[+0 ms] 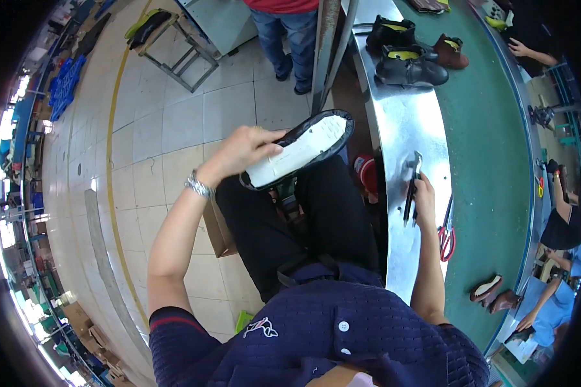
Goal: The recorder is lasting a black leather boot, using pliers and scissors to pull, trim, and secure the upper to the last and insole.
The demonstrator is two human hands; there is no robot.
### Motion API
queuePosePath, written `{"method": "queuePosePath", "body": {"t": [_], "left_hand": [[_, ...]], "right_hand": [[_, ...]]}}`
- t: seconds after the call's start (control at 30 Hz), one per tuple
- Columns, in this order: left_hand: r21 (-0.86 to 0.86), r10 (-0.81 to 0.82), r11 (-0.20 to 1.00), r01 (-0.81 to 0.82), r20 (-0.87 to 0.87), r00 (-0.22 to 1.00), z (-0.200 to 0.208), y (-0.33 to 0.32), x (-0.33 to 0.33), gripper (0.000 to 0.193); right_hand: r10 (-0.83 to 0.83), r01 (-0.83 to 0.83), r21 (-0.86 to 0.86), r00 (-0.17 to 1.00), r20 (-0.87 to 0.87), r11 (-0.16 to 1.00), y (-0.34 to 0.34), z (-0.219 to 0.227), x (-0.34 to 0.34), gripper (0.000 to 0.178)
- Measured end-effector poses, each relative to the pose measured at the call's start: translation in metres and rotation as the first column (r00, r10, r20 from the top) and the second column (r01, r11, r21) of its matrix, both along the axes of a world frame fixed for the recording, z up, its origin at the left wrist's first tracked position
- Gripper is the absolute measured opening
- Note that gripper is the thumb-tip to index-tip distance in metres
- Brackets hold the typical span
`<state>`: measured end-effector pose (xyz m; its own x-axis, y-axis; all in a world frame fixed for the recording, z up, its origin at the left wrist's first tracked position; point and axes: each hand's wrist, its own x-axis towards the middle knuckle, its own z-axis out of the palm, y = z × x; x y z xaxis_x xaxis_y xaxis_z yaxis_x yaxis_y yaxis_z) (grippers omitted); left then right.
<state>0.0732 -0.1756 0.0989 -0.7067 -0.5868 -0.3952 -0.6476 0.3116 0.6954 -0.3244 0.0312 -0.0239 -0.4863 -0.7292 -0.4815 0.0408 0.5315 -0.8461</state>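
Observation:
My left hand (248, 149) is closed on the side of a shoe upper (303, 144), thumb across its underside. The upper is black around the edge, and its white sole side is turned up over my thighs. On my right, my right hand (423, 198) has its fingers round the black handles of a pair of pliers (414, 184), whose metal head points away from me. The pliers are at the shiny metal bench top; whether they rest on it or hang just over it I cannot tell. Red-handled scissors (447, 240) lie beside my right forearm.
Black ankle boots (408, 68) and a brown boot (450, 51) stand at the far end of the metal bench (403, 122). Brown shoes (486, 290) lie on the green belt (481, 174). A red container (366, 174) is under the bench edge. A person in jeans (284, 39) stands ahead.

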Motion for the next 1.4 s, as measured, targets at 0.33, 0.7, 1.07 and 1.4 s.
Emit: {"method": "queuePosePath", "body": {"t": [0.33, 0.7, 1.07, 1.4], "left_hand": [[-0.606, -0.193, 0.628, 0.488, 0.487, 0.852, 0.009, 0.03, -0.022, 0.053], [0.372, 0.611, 0.782, -0.5, -0.301, 0.732, -0.033, -0.015, -0.013, 0.028], [-0.45, 0.189, 0.821, -0.35, -0.364, 0.912, -0.044, 0.019, -0.048, 0.026], [-0.45, 0.208, 0.755, -0.477, -0.526, 0.825, -0.055, 0.017, -0.053, 0.019]], "right_hand": [[0.275, -0.271, -0.051, 0.933, 0.231, 0.961, -0.025, 0.097, 0.062, 0.069], [0.622, -0.578, -0.279, 0.564, 0.543, 0.767, -0.075, 0.135, 0.121, 0.063], [0.576, -0.625, -0.166, 0.54, 0.614, 0.763, -0.093, 0.132, 0.132, 0.049], [0.417, -0.508, -0.093, 0.574, 0.705, 0.856, -0.104, 0.136, 0.139, 0.047]]}}
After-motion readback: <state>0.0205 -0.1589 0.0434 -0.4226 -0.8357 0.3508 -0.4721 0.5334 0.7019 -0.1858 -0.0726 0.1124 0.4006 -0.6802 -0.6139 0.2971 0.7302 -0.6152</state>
